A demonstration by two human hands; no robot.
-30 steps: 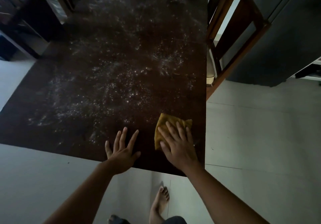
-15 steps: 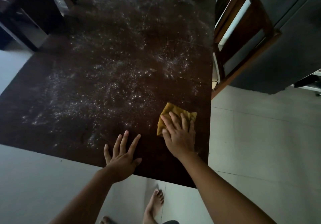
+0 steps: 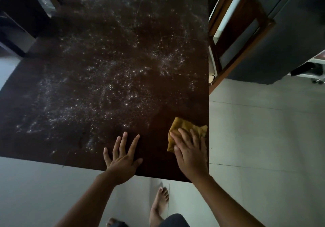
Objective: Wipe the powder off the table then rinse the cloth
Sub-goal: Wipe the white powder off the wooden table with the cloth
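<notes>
On table (image 3: pixel 156 149), right hand (image 3: pixel 191 154) atop cloth (image 3: pixel 182 126)

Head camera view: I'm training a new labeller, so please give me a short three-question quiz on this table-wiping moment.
1. True or false: the left hand lies flat on the table, fingers spread, touching no cloth.
2. Which hand presses the yellow cloth? A) left hand B) right hand C) neither
3. Fill in: beside the table's right edge stands a wooden ____.

Key: 1 true; 2 B; 3 chair.
</notes>
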